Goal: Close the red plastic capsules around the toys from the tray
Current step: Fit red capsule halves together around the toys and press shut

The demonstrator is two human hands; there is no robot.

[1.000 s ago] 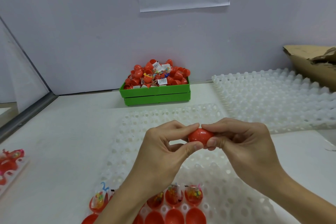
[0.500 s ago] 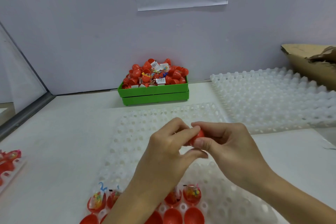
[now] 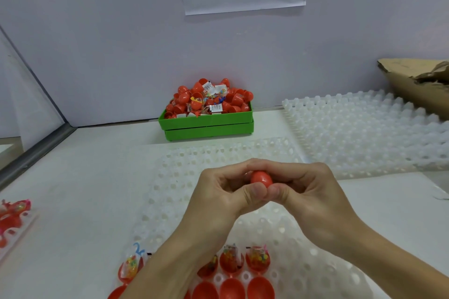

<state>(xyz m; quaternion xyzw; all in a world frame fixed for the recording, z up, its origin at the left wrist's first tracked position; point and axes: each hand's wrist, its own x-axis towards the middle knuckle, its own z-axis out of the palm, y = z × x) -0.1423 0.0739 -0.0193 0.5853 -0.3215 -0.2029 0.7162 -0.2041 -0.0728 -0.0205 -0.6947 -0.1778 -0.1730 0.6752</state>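
Now both thumbs met under red capsule (image 3: 261, 178); left hand (image 3: 226, 192) and right hand (image 3: 303, 192) clamped tighter than second ago. I judged halves nearly snapped.

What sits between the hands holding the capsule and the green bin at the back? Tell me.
In the head view, only the white dimpled tray and then a strip of bare white table lie between the hands' red capsule and the green bin.

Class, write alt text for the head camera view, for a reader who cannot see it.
Two hands, left hand and right hand, pinch a red capsule together above a white dimpled tray. Open capsule halves with toys sit in the tray's near rows; a green bin heaped with capsules stands by the wall.
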